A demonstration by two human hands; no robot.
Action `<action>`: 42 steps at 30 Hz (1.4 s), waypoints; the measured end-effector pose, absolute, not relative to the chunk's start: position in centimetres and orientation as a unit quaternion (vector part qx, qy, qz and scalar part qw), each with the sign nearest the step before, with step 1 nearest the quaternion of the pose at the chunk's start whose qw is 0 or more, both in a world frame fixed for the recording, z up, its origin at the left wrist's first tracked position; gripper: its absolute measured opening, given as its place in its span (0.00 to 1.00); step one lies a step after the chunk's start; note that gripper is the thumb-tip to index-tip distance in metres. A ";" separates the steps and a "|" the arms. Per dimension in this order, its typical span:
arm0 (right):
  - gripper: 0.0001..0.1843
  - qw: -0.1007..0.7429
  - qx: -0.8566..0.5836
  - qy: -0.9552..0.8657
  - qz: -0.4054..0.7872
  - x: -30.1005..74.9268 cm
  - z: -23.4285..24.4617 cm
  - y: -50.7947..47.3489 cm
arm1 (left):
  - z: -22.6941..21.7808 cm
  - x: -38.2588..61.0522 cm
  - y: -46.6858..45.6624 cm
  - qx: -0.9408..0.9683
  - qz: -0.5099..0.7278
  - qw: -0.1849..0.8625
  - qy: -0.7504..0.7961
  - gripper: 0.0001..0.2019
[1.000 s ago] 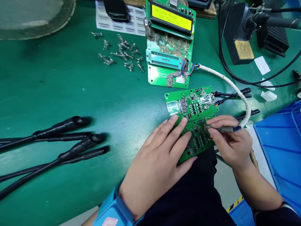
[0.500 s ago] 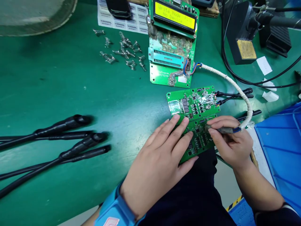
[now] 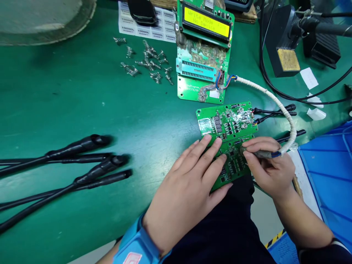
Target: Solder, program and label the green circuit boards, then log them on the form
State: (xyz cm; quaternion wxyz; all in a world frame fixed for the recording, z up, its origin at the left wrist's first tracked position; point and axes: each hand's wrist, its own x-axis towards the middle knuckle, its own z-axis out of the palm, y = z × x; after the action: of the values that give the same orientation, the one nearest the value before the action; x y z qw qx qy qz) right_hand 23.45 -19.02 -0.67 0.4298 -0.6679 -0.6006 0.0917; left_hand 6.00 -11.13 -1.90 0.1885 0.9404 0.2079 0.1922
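Green circuit board (image 3: 233,163) under probe contact.
Left hand (image 3: 189,190) lies flat, pinning it; right hand (image 3: 271,170) pinches a probe (image 3: 261,154), apparently touching densely populated components.

Loose metal springs (image 3: 145,62) lie scattered beside a label sheet (image 3: 154,31), black cables (image 3: 68,165) at left, blue bin (image 3: 330,176) at right
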 end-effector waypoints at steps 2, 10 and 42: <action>0.10 0.419 -0.669 -0.608 0.083 23.4 -0.7 -19.0 | -1.9 6.0 -11.1 0.940 0.192 0.188 0.208 0.19; 0.10 0.389 -0.681 -0.617 0.065 23.3 -0.6 -18.9 | -2.0 5.8 -11.1 0.940 0.188 0.192 0.211 0.20; 0.07 0.406 -0.677 -0.603 0.110 23.2 -1.3 -19.1 | -2.1 5.6 -10.9 0.936 0.186 0.206 0.217 0.22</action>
State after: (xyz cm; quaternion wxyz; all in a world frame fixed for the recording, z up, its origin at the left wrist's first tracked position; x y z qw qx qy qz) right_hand 23.22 -19.05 -1.34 0.4060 -0.6774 -0.6034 0.1099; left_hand 5.65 -10.91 -2.14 0.2061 0.9360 0.2166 0.1860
